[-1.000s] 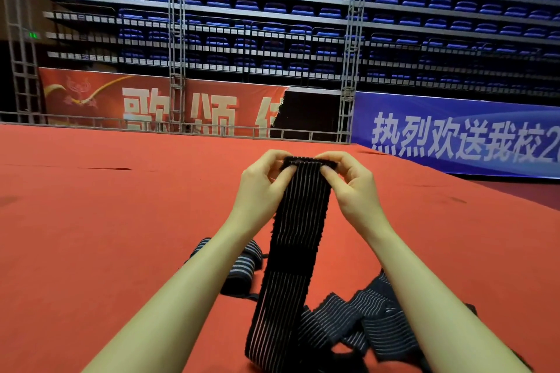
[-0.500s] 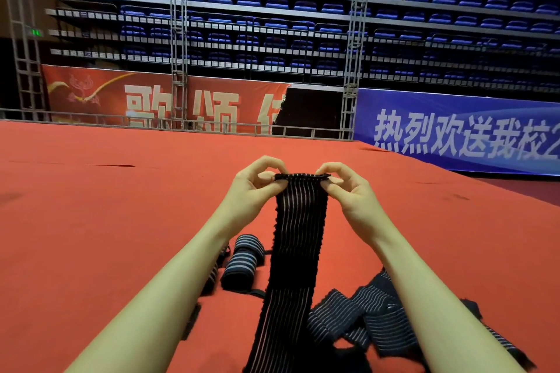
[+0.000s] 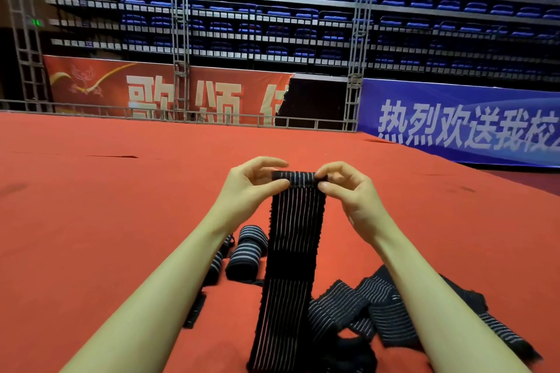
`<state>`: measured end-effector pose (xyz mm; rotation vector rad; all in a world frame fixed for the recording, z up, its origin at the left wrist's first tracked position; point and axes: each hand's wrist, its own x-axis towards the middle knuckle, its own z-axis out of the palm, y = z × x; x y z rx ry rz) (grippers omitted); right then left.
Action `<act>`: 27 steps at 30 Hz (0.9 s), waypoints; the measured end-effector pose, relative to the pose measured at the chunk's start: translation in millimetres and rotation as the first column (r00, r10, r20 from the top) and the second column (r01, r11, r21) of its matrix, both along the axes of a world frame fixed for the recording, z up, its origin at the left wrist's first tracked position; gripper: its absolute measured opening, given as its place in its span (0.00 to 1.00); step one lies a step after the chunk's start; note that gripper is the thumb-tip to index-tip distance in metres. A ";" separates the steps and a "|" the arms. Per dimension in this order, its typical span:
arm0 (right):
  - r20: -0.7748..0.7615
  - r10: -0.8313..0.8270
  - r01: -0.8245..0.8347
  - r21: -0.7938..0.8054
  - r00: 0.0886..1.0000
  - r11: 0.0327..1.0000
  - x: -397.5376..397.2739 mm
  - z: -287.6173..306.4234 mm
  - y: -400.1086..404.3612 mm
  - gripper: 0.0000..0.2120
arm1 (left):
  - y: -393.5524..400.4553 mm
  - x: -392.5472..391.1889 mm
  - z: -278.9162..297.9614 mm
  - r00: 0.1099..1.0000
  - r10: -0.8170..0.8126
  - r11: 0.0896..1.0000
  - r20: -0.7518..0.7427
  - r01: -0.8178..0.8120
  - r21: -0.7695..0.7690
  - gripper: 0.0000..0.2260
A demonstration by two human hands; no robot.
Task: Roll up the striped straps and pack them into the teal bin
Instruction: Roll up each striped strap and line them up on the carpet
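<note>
Starting the roll on one striped strap

We've got both hands pinching the top end of the strap (image 3: pixel 295 239), left hand (image 3: pixel 248 191) and right hand (image 3: pixel 353 195) at either corner, the rest hanging to the red carpet (image 3: pixel 91 221). It looks soft, light and stretchy, so we'd grip the edges and roll tight. Rolled straps (image 3: pixel 247 254) sit nearby; the teal bin isn't in view.
</note>
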<state>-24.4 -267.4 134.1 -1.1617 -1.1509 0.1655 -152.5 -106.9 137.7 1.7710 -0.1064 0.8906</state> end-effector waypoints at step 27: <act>-0.030 0.012 -0.012 0.019 0.999 1.000 -13.8 -10.7 13.5 0.10 | 11.5 -14.0 -6.0 0.999 -0.011 1.000 -0.050 0.011 0.007 0.09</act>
